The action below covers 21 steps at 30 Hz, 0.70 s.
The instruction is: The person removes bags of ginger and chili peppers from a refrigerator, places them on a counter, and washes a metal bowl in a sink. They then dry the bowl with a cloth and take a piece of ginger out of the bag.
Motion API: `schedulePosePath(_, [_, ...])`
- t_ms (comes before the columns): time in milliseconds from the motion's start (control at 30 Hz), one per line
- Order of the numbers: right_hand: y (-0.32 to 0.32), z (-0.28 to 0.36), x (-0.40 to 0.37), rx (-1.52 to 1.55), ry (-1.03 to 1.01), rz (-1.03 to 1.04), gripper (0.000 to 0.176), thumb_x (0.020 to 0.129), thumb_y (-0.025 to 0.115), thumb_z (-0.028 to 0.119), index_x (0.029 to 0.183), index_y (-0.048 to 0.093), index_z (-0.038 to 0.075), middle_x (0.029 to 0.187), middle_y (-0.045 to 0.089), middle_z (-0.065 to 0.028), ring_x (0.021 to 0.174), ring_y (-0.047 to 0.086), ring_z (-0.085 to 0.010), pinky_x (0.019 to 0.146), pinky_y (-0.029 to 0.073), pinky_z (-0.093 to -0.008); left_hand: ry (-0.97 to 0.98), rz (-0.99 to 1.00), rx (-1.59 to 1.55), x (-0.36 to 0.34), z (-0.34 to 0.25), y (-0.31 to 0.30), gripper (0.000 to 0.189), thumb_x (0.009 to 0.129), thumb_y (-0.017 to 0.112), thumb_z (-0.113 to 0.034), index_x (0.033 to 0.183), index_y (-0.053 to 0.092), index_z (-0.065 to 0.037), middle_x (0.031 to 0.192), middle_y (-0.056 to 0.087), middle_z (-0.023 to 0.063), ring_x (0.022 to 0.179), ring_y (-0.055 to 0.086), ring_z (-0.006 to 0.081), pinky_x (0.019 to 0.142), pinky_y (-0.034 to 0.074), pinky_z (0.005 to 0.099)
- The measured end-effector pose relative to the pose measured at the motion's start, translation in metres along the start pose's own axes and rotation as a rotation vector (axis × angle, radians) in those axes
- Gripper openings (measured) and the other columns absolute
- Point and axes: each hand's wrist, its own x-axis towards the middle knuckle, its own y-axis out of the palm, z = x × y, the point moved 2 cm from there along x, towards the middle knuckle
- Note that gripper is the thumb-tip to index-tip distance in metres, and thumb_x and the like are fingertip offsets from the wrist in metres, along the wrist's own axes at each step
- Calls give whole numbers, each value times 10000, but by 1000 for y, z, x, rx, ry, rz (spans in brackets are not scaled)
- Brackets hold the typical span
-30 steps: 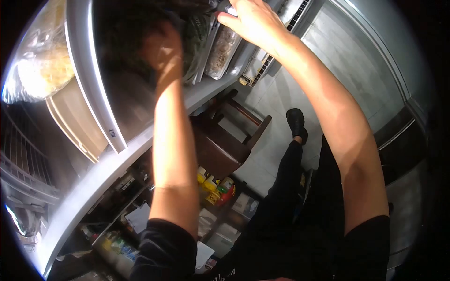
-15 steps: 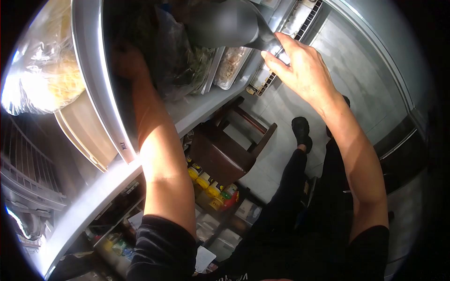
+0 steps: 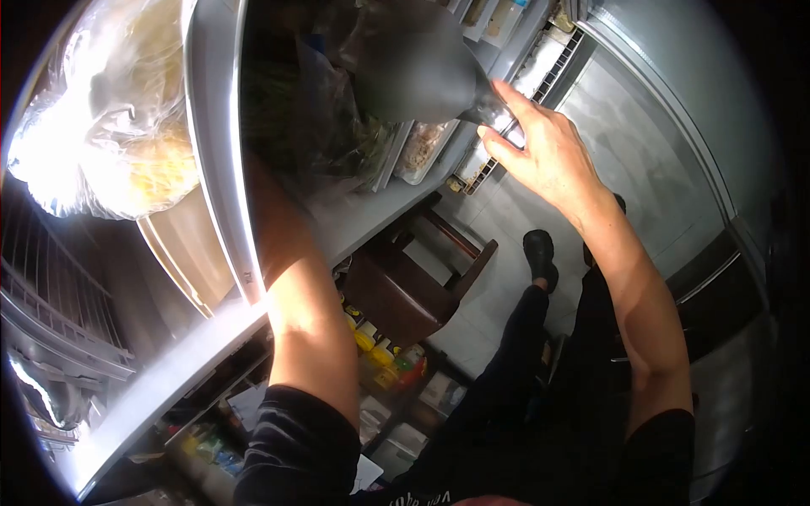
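My right hand (image 3: 553,160) pinches the edge of a clear plastic bag (image 3: 489,108) between thumb and fingers, at the fridge opening. A blurred grey oval hides much of what lies behind that edge. My left forearm (image 3: 295,261) reaches into the dark inside of the fridge. Shadow hides the left hand, so its fingers and anything in them do not show. Leafy greens (image 3: 367,148) in clear plastic lie between the two arms. Beside them stands a pale tray of small pinkish-brown pieces (image 3: 420,150).
A wrapped yellowish bundle (image 3: 160,160) sits left of the fridge's bright side edge (image 3: 224,169). Below are a brown stool (image 3: 401,287), yellow-topped bottles (image 3: 375,346) and white containers (image 3: 401,443). A black shoe (image 3: 540,257) rests on the tiled floor (image 3: 641,126).
The view has shifted, so the fridge edge and wrapped bundle sit farther right. My left hand, dimly visible before, is now lost in shadow. My right hand keeps its pinch on the plastic.
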Motion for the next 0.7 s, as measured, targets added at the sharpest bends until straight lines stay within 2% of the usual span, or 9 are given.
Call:
schedulePosePath(33, [7, -3, 3, 0, 1, 5, 557, 858, 617, 297, 1281, 468, -33, 865, 647, -223, 782, 643, -385, 739, 520, -434, 19, -6, -19, -4, -4, -4, 285, 851, 538, -164, 1097, 639, -61, 1113, 635, 155, 1070, 587, 309, 893, 472, 372])
schedulePosePath(100, [22, -10, 11, 30, -301, -197, 639, 865, 618, 309, 1382, 364, 31, 914, 623, -247, 781, 633, -386, 717, 516, -442, 92, -14, -77, -12, -21, -16, 285, 851, 537, -158, 1098, 638, -60, 1113, 636, 153, 1068, 588, 308, 891, 474, 371])
schedulePosePath(133, [28, -13, 14, 40, -313, -180, 668, 879, 607, 311, 1417, 306, 55, 945, 597, -266, 779, 624, -398, 712, 518, -455, 159, -12, -111, -14, -34, -17, 284, 850, 536, -155, 1098, 638, -60, 1112, 636, 153, 1068, 588, 308, 890, 475, 370])
schedulePosePath(233, [28, 8, 27, -167, -206, -21, 627, 914, 550, 277, 1417, 278, 20, 877, 592, -255, 761, 637, -381, 718, 547, -457, 421, 14, -233, -21, -73, -28, 284, 849, 534, -147, 1099, 636, -59, 1112, 637, 151, 1065, 590, 307, 887, 477, 368])
schedulePosePath(367, [40, 15, 41, -275, -229, -67, 589, 917, 524, 270, 1387, 310, -13, 860, 613, -247, 768, 663, -363, 712, 560, -422, 616, 148, -177, -7, -113, 24, 281, 849, 532, -138, 1098, 634, -57, 1108, 637, 148, 1058, 592, 306, 881, 480, 365])
schedulePosePath(533, [46, 13, 43, -285, -224, -77, 595, 912, 524, 281, 1380, 316, -21, 837, 615, -246, 747, 665, -352, 701, 563, -413, 515, 293, 149, 25, -109, 104, 268, 849, 532, -135, 1085, 629, -52, 1091, 637, 148, 1040, 596, 303, 868, 485, 363])
schedulePosePath(700, [45, 11, 44, -241, -223, -71, 583, 926, 504, 276, 1369, 299, -43, 786, 606, -242, 690, 667, -342, 636, 574, -413, 391, 384, 170, 30, -69, 102, 255, 850, 532, -132, 1072, 625, -47, 1075, 637, 147, 1021, 599, 300, 855, 491, 362])
